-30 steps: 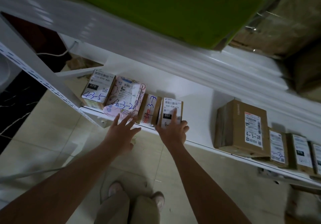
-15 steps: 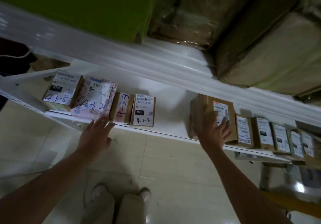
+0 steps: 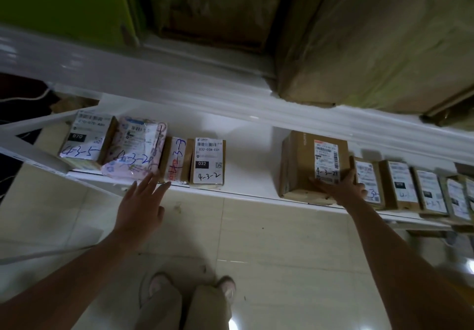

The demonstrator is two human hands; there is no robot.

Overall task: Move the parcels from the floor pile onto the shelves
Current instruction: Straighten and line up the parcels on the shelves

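A white shelf [image 3: 246, 176] holds two groups of labelled parcels. On the left stand a box marked 4-3-5 [image 3: 84, 142], a pink bag parcel [image 3: 136, 150], a thin box [image 3: 177, 160] and a box marked 4-3-2 [image 3: 208, 161]. My left hand [image 3: 139, 206] hovers with straight, spread fingers at the shelf's front edge, just below the pink bag. Further right, my right hand [image 3: 342, 188] grips the lower right corner of a large brown box [image 3: 300, 165], thumb on its front and fingers along its right side. Several small boxes [image 3: 400, 183] line up to its right.
An upper shelf [image 3: 179, 73] overhangs, carrying a green box [image 3: 64, 4] and big wrapped cartons [image 3: 372, 42]. A white upright post [image 3: 30, 155] slants at the left. Pale floor tiles [image 3: 269, 240] and my feet [image 3: 189, 288] are below.
My right hand has slid down from the large brown box's front face to its lower right corner and taken hold. My left hand stays at the pink bag. The view has shifted slightly.
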